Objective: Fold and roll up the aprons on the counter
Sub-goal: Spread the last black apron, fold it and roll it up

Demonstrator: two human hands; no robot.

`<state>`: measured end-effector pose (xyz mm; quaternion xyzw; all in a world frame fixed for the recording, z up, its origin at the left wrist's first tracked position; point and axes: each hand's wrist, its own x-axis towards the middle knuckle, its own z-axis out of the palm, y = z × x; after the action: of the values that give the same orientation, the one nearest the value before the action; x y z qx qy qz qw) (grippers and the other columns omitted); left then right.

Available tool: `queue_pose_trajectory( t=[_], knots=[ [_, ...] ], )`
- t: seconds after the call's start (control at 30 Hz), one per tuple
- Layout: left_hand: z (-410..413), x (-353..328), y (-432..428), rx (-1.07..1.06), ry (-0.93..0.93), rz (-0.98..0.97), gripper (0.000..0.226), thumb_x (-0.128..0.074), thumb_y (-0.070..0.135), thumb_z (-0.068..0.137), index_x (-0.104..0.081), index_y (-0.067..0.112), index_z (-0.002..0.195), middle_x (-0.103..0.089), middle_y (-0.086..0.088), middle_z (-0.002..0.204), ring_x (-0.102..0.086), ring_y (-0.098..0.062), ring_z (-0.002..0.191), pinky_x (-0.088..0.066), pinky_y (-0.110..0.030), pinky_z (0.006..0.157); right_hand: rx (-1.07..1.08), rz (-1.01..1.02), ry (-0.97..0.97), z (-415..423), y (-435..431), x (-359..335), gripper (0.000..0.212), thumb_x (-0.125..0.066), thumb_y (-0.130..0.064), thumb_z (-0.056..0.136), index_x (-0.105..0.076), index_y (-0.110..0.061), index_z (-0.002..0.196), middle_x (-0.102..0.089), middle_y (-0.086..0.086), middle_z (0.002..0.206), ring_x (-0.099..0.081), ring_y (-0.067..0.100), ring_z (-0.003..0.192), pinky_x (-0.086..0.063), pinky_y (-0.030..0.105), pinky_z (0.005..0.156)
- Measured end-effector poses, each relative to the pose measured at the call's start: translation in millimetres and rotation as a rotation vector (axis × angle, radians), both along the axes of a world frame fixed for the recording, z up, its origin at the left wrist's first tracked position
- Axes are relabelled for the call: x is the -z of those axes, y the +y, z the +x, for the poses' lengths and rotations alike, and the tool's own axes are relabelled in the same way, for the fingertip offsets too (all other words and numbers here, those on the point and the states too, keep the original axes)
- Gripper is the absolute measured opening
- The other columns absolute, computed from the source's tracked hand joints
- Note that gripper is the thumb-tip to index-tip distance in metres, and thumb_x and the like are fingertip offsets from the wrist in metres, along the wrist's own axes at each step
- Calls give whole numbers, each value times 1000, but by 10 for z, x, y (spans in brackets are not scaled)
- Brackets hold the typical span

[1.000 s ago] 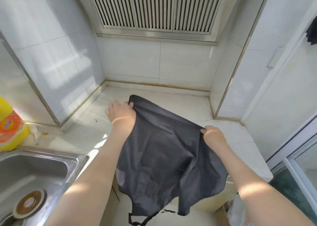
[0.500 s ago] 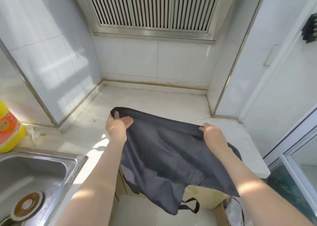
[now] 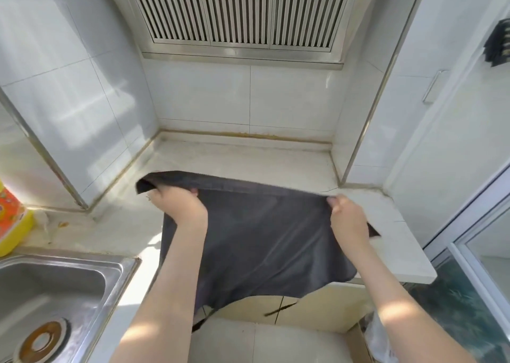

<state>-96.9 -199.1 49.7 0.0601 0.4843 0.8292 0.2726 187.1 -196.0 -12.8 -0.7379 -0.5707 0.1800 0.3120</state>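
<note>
A dark grey apron (image 3: pixel 265 238) is stretched over the white counter (image 3: pixel 242 161), its top edge pulled taut and its lower part hanging over the counter's front edge. My left hand (image 3: pixel 176 205) grips the apron's top edge near the left corner, which folds over beyond my fingers. My right hand (image 3: pixel 345 211) pinches the same edge near the right corner. A thin apron strap (image 3: pixel 278 310) dangles below, in front of the cabinet.
A steel sink (image 3: pixel 52 293) sits at the lower left, with a yellow detergent bottle (image 3: pixel 12 222) behind it. Tiled walls close in the counter's back and sides under a slatted vent (image 3: pixel 242 12). A glass door frame (image 3: pixel 469 238) stands at the right.
Both hands have pulled the apron's top edge apart and taut, spreading the cloth flatter over the counter. Less of the apron hangs below the front edge than before.
</note>
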Motion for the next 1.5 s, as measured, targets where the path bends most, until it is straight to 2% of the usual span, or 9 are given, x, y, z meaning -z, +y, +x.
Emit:
queue_pose_trajectory(
  t=[0.1,0.2,0.4,0.5,0.73,0.93,1.23,1.4,1.5],
  knots=[
    [-101,261,85,172,130,-198,38,-28,34,105,-44,4,87,-48,2,40,-37,-7,27,-26,-15,34,-117,21,-252,-38,-78,-75,27,-37,-23,102,-56,-6,111,-61,16,113,-56,35,105,-42,40,82],
    [-231,645,50,176,82,-319,23,-26,25,106,-40,7,101,-46,-9,56,-37,-7,24,-35,-16,30,-75,34,-175,107,-7,23,25,-41,-21,101,-55,0,97,-62,19,101,-56,37,96,-38,38,73],
    [-340,574,166,242,129,-210,23,-26,28,106,-42,17,95,-55,-10,70,-53,-13,42,-52,-25,44,16,132,-39,106,250,-84,34,-42,-30,101,-47,-4,80,-50,16,76,-48,34,74,-33,37,64],
    [-417,514,283,199,148,-160,19,-25,29,106,-38,16,103,-57,-10,77,-55,-17,57,-53,-26,52,14,41,-64,62,491,-113,32,-44,-28,101,-54,1,91,-54,18,95,-49,32,85,-35,35,72],
    [-367,622,782,378,406,-130,23,-25,29,105,-44,18,111,-58,2,122,-56,-8,113,-38,-21,101,52,265,3,23,924,-174,15,-54,-10,94,-60,4,95,-54,17,98,-51,34,95,-30,26,75],
    [-380,737,1534,503,491,-268,42,-29,35,104,-40,20,142,-42,15,136,-38,-1,124,-25,-20,105,45,319,18,-19,1867,-87,18,-53,-8,95,-61,7,102,-56,24,107,-52,36,99,-33,31,82],
    [-616,766,2795,615,532,-372,38,-31,35,104,-43,26,139,-45,17,138,-36,-3,133,-25,-25,112,-139,127,15,-144,3597,219,22,-53,-7,94,-58,6,112,-51,22,121,-50,34,109,-33,27,90],
    [-765,1036,3505,880,764,-380,48,-36,39,103,-24,43,148,-26,28,149,-22,3,140,-17,-22,115,-214,-19,-19,-323,4125,644,34,-49,-13,98,-51,3,127,-37,16,145,-38,30,132,-29,33,106],
    [-668,1431,3742,1026,865,-496,90,-59,38,93,13,48,147,-4,21,156,-7,-3,144,-14,-31,118,-243,-126,-26,-349,4287,950,55,-51,-14,97,-29,-3,147,-19,10,157,-19,23,144,-19,30,113]
  ],
)
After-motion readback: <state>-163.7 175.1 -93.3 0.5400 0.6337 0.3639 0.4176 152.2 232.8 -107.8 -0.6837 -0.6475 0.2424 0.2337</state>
